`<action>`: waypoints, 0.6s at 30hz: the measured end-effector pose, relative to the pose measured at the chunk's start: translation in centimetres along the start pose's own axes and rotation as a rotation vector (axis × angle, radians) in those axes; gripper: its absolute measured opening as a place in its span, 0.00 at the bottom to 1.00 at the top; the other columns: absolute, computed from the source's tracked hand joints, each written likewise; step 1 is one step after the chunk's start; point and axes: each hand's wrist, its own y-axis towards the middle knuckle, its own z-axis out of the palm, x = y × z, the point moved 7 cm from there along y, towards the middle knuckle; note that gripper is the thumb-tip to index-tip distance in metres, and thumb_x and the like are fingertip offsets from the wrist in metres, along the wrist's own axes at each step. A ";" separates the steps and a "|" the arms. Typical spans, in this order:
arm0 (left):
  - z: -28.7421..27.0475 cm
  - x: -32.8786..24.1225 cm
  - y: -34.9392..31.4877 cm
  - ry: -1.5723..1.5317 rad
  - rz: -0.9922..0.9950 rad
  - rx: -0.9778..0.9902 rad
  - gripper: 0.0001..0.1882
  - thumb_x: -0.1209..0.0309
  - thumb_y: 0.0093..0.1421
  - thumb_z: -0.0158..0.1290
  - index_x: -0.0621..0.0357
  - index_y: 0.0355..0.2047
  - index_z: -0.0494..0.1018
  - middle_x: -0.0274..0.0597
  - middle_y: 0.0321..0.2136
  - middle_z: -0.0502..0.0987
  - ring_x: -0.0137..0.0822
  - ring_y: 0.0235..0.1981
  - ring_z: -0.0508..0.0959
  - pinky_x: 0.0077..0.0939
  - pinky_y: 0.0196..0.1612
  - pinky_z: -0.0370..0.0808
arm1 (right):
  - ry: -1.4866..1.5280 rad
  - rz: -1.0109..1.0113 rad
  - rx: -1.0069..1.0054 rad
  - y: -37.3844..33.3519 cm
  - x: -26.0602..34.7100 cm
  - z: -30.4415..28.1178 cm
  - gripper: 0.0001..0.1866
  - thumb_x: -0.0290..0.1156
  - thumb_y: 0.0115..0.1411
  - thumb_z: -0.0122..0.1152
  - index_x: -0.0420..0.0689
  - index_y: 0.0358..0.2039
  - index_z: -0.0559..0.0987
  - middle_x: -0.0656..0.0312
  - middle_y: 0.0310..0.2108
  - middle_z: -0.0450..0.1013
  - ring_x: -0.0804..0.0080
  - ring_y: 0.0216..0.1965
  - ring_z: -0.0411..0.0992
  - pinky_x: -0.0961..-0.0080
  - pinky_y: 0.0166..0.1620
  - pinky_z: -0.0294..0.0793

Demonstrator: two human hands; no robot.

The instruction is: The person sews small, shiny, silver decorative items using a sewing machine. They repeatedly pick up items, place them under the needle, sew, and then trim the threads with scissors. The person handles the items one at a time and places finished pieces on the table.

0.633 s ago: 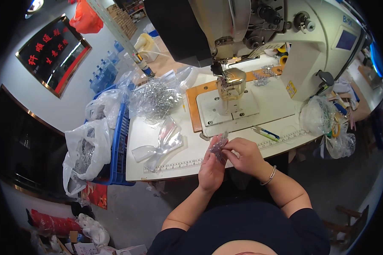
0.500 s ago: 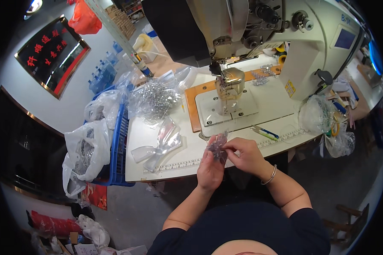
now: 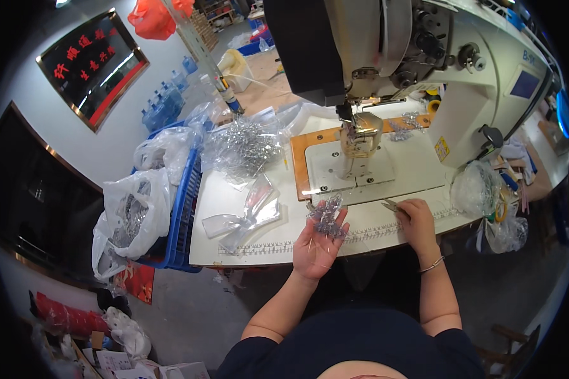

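My left hand (image 3: 317, 254) is held palm up near the front edge of the table. A grey, glittering beaded trim piece (image 3: 327, 216) rests across its fingers, and the thumb is apart from it. Thin thread ends trail over the palm. Further right, my right hand (image 3: 418, 222) has its fingers closed around a pair of thread snips (image 3: 391, 205) at the tabletop. Only the pointed metal blades show; the handles are hidden by the fingers. Left of my left hand lies a clear, glossy plastic bow (image 3: 250, 218), flat on the table.
A sewing machine (image 3: 480, 114) stands behind my hands, its needle area over a metal plate (image 3: 329, 167). A bag of silvery pieces (image 3: 246, 145) lies at the back left. A blue crate (image 3: 186, 208) with white bags flanks the table; a clear bag (image 3: 474, 186) sits right.
My right hand has left the beaded trim, moved right and closed on the thread snips lying there. My left hand has opened out somewhat under the trim. The whole view has shifted slightly.
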 end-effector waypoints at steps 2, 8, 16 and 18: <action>0.1 0.0 0.1 0.014 0.010 -0.007 0.24 0.60 0.68 0.35 0.53 0.62 0.54 0.45 0.62 0.56 0.47 0.65 0.50 0.48 0.66 0.49 | -0.055 -0.029 -0.039 -0.2 0.6 -0.3 0.14 0.18 0.47 0.57 0.41 0.37 0.76 0.57 0.32 0.73 0.58 0.37 0.71 0.67 0.41 0.72; 0.6 0.0 -0.2 0.021 0.019 0.015 0.24 0.61 0.68 0.33 0.53 0.62 0.53 0.45 0.62 0.56 0.46 0.65 0.51 0.46 0.65 0.51 | 0.298 0.029 -0.063 0.7 6.1 -0.2 0.14 0.21 0.52 0.57 0.46 0.41 0.76 0.58 0.31 0.68 0.61 0.29 0.72 0.69 0.32 0.72; 1.0 -0.1 -1.0 0.053 -0.001 0.050 0.24 0.62 0.68 0.31 0.51 0.63 0.51 0.48 0.62 0.55 0.44 0.65 0.51 0.43 0.63 0.56 | 0.284 -0.279 -0.078 1.0 12.2 1.3 0.17 0.32 0.44 0.69 0.47 0.36 0.78 0.62 0.28 0.69 0.66 0.26 0.70 0.73 0.26 0.70; 0.8 -0.1 -1.1 0.063 -0.013 0.058 0.24 0.61 0.68 0.31 0.51 0.64 0.50 0.49 0.62 0.55 0.44 0.65 0.51 0.42 0.62 0.57 | 0.309 -0.307 -0.075 1.1 12.5 1.4 0.16 0.32 0.43 0.69 0.46 0.34 0.78 0.63 0.28 0.70 0.66 0.26 0.70 0.74 0.26 0.70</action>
